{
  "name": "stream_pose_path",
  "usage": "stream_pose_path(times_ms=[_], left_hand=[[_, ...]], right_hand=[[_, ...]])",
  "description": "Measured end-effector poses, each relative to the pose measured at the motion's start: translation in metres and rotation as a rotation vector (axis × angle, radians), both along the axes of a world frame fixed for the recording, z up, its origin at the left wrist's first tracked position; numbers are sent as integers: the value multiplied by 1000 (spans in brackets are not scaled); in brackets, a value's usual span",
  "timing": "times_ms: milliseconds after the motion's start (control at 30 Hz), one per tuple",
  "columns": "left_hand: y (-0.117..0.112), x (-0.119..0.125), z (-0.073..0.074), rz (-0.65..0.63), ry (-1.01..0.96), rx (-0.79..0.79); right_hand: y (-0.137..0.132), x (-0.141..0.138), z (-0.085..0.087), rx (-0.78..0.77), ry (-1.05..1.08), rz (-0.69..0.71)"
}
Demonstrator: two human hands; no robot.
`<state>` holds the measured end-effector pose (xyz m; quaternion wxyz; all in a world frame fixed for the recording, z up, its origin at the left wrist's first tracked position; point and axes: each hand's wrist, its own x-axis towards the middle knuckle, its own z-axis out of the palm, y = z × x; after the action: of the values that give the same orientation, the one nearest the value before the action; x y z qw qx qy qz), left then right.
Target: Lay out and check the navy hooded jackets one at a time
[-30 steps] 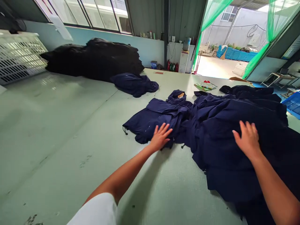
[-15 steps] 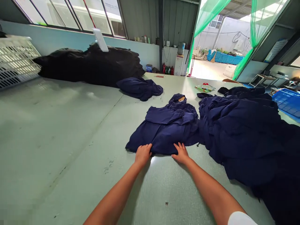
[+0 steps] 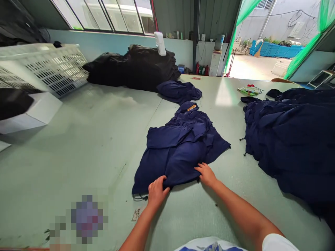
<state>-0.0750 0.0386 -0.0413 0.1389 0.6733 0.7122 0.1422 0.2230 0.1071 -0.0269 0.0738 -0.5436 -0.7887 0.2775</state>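
Across a wide, pale-green tabletop point(image 3: 78, 146) with a faintly woven, scuffed surface, inside a workshop with ribbed metal walls, a navy cloth hooded jacket point(image 3: 178, 153) lies folded and rumpled just in front of the person. Its hood points away, a small tan label point(image 3: 192, 107) shows at the collar, and a black drawcord point(image 3: 140, 197) trails from the hem. The left hand point(image 3: 157, 192) curls over the near hem, its grip closed on the cloth. The right hand point(image 3: 206, 175) lies on the same hem, its grip open and resting on the fabric. To the right, a deep heap of navy garments point(image 3: 290, 139) sits in soft folds, apart from the jacket. Farther off, a loose navy bundle point(image 3: 179, 91) lies just beside a large black fabric mound point(image 3: 136, 68) along a pale blue wall point(image 3: 117, 45), and a slatted white plastic crate point(image 3: 44, 68) leans at the left. Red fire extinguishers point(image 3: 201, 68) stand near a doorway hung with green netting point(image 3: 246, 17).
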Motion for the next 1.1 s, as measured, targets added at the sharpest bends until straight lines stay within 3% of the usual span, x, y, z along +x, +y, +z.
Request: stream_pose_path(times_ms=[167, 267, 400, 500, 600, 733, 900, 1000, 1100], left_hand=[[-11, -5, 0, -112, -116, 94], [-18, -5, 2, -104, -87, 174], [-23, -5, 13, -105, -12, 212], [-27, -15, 21, -131, 50, 182], [-33, -37, 24, -98, 100, 123], [-40, -59, 19, -162, 56, 85], [-53, -46, 17, -348, 88, 36], [-60, -41, 25, -317, 70, -7], [-51, -50, 46, -209, -77, -62]], right_hand=[[-26, 46, 10, -28, 122, -47], [-50, 62, 24, 105, 236, -100], [-68, 60, 60, 328, 413, -177], [-67, 53, 91, 333, 457, -237], [-62, 53, 109, 359, 466, -298], [-58, 62, 110, 375, 574, -410], [-63, 67, 113, 304, 643, -483], [-76, 71, 119, 277, 578, -408], [-85, 73, 123, 230, 490, -326]])
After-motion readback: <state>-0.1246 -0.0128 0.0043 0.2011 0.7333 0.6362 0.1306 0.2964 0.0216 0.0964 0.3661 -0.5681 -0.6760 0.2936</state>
